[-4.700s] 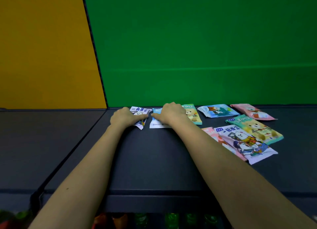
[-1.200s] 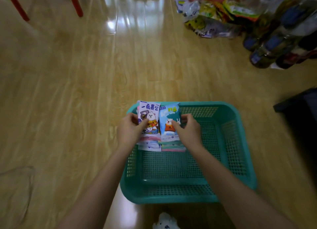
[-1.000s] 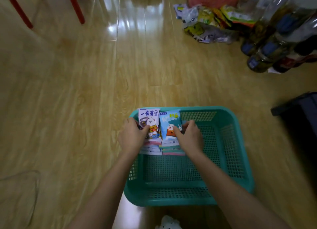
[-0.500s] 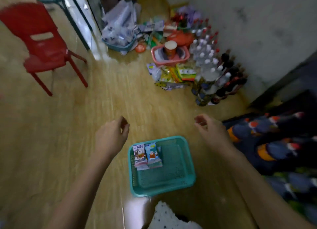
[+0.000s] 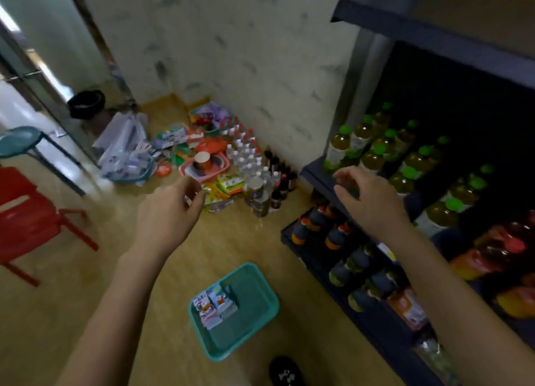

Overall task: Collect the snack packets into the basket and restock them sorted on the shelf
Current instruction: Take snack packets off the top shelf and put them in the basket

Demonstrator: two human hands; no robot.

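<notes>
A teal plastic basket (image 5: 254,325) stands on the wooden floor far below me. Two small stacks of snack packets (image 5: 214,307) lie side by side in its left part, cartoon animals on their fronts. My left hand (image 5: 169,214) is raised high above the floor, empty, with loosely curled fingers. My right hand (image 5: 366,196) is also raised and empty, fingers spread, in front of the dark shelf unit (image 5: 373,322) on the right. Neither hand touches the basket or the packets.
The shelf unit holds rows of drink bottles (image 5: 402,159) with green caps, and darker bottles lower down. In the corner of the room lie bottles, snack bags and a pink basket (image 5: 204,168). A red chair (image 5: 26,220) and a teal stool (image 5: 21,141) stand at the left.
My hands set the two packet stacks in the basket and let go. Since then the view has risen and swung right, and both empty hands have lifted toward the shelf.
</notes>
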